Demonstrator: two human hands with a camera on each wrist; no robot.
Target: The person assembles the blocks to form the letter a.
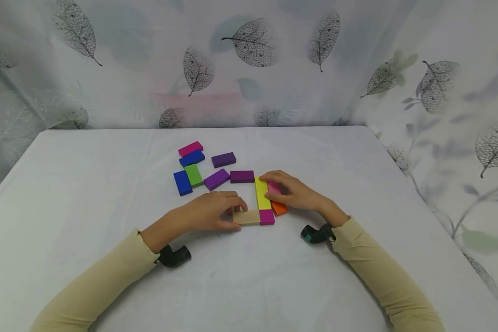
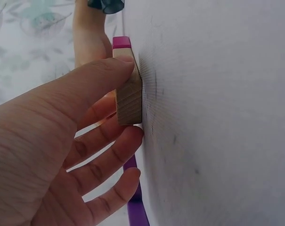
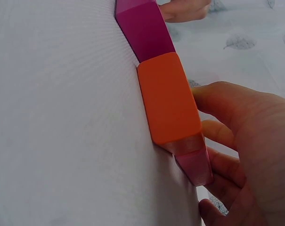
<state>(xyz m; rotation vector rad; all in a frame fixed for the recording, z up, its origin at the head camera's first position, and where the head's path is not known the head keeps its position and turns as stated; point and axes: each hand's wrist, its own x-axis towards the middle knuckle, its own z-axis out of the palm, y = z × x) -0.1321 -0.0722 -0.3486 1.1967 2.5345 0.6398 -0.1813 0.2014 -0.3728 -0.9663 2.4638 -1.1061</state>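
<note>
A plain wooden block [image 1: 246, 217] lies flat, its right end against a magenta block [image 1: 267, 217]. My left hand [image 1: 209, 210] grips the wooden block's left part; in the left wrist view the thumb lies along the near side of the wooden block [image 2: 129, 101], the fingers behind it. My right hand [image 1: 300, 192] is at a long yellow block [image 1: 263, 193], with fingers at its far end and the thumb on its right edge. Under that hand show a pink block [image 1: 274, 186] and an orange block [image 1: 279, 208], the orange block [image 3: 168, 99] standing nearest in the right wrist view.
Behind and left, purple blocks [image 1: 242, 176], [image 1: 223, 160] and a violet block [image 1: 216, 179] lie on the white table [image 1: 249, 286]. Farther left are a green block [image 1: 193, 175], blue blocks [image 1: 183, 183] and a crimson block [image 1: 191, 149]. A leaf-patterned cloth [image 1: 141, 55] hangs behind.
</note>
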